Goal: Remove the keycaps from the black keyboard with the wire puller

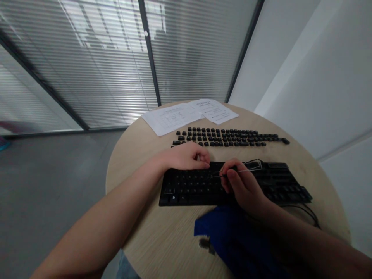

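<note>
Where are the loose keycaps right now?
In the head view, the loose keycaps lie in rows on the table, between the keyboard and the papers, beyond the left hand.

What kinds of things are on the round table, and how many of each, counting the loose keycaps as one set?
Black keyboard: 1
Set of loose keycaps: 1
Paper sheets: 2
Wire puller, pinched in the right hand: 1
Blue cloth: 1
Total: 6
</note>
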The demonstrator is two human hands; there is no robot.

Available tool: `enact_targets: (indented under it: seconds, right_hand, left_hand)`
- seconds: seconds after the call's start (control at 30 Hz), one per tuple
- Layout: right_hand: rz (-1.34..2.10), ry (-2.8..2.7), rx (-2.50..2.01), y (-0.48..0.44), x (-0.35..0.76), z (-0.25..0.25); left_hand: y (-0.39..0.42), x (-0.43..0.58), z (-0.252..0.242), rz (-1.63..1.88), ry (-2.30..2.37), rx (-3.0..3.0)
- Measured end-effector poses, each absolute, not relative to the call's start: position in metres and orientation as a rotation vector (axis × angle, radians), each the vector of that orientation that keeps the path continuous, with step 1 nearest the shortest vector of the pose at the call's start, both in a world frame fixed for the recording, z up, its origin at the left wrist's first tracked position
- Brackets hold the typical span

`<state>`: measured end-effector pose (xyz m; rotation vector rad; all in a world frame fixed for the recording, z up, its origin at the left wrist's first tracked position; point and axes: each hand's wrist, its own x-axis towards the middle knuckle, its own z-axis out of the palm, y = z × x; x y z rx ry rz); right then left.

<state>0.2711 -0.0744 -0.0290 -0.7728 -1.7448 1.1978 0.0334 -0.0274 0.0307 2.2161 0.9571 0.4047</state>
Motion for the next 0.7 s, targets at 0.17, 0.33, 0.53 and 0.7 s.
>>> enact_targets:
  seconds: [0.17,0.33,0.53,0.7]
  right_hand:
    - [0.990,-1.820,-0.835,-0.069,0.280,-0.026]
    - [0.890,-1.865,-0.845,-0.065,0.282,-0.023]
    - [0.763,-1.952,-0.808,-0.066,0.282,-0.013]
    - [0.663,-2.024,-0.774,-0.064,0.281,-0.009]
  left_hand:
    - [-0.034,0.037,0.036,0.529,0.870,2.083]
    - [-0.041,0.043,0.041,0.556,0.925,2.248]
    - [-0.044,0.047,0.042,0.546,0.956,2.413]
    - [-0.042,0.049,0.038,0.566,0.912,2.425]
